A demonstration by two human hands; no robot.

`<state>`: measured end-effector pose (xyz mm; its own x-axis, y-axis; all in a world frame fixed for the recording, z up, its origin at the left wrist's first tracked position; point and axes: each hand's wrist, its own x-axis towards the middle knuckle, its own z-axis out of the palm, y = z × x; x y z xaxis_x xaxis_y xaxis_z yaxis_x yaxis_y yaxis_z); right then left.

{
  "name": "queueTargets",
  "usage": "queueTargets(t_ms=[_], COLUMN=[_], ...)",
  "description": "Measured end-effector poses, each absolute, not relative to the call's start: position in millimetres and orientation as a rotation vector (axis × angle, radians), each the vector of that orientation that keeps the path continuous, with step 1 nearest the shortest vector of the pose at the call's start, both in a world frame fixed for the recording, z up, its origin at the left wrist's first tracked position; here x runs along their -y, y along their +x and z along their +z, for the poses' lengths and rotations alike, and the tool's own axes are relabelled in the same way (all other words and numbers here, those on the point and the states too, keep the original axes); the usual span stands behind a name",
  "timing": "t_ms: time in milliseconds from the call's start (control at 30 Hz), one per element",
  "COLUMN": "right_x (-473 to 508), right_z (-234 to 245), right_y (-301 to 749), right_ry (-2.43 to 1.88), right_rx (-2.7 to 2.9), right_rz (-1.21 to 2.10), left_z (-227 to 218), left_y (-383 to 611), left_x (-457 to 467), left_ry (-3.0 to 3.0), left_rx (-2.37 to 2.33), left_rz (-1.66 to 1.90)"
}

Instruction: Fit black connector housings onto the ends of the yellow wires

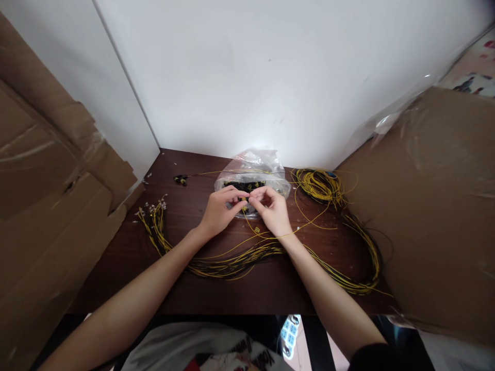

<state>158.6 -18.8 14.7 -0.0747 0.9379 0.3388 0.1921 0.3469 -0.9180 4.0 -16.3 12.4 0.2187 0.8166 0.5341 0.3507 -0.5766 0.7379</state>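
Observation:
My left hand (221, 210) pinches a small black and yellow part (243, 199) between thumb and fingers. A yellow wire (248, 221) runs down from near these fingertips. My right hand (273, 206) is closed in a pinch right beside it, fingertips nearly touching the left ones; what it holds is too small to make out. Just behind both hands lies an open clear plastic bag (255, 162) with many small black and yellow pieces (247, 184) in it. A loose yellow piece (257, 230) rests on the table below the hands.
A long bundle of yellow and black wires (228, 268) curves across the dark table (162, 288) under my forearms. Its white-tipped ends (157, 208) lie left. A coiled wire bundle (319, 185) sits right, black connectors (180, 180) back left. Cardboard (425, 216) walls both sides.

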Motion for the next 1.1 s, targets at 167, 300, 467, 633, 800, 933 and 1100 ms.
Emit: queueTargets(t_ms=[167,300,467,633,800,933,1100], right_x=[18.5,18.4,18.6,18.7,20.0,20.3,19.1], right_z=[13.5,13.2,13.4,13.4,15.3,16.5,15.7], right_y=[158.9,158.8,158.5,158.5,158.1,158.1,158.5], right_ry=[-1.061,-1.071,-1.073,-1.076,-1.073,-1.074,-1.068], right_rx=[1.524,1.53,1.543,1.541,1.563,1.572,1.552], right_rz=[0.871,0.863,0.86,0.864,0.873,0.883,0.899], left_z=[13.6,12.8,13.4,12.7,8.6,8.5,9.0], left_y=[3.5,2.8,2.6,1.9,0.0,0.2,2.7], left_x=[16.3,15.4,15.4,14.9,11.8,11.7,14.3], left_ry=[2.04,2.042,2.022,2.007,2.012,2.022,2.005], left_rx=[-1.078,-1.086,-1.088,-1.076,-1.062,-1.066,-1.104], left_rz=[1.335,1.329,1.316,1.293,1.263,1.253,1.283])
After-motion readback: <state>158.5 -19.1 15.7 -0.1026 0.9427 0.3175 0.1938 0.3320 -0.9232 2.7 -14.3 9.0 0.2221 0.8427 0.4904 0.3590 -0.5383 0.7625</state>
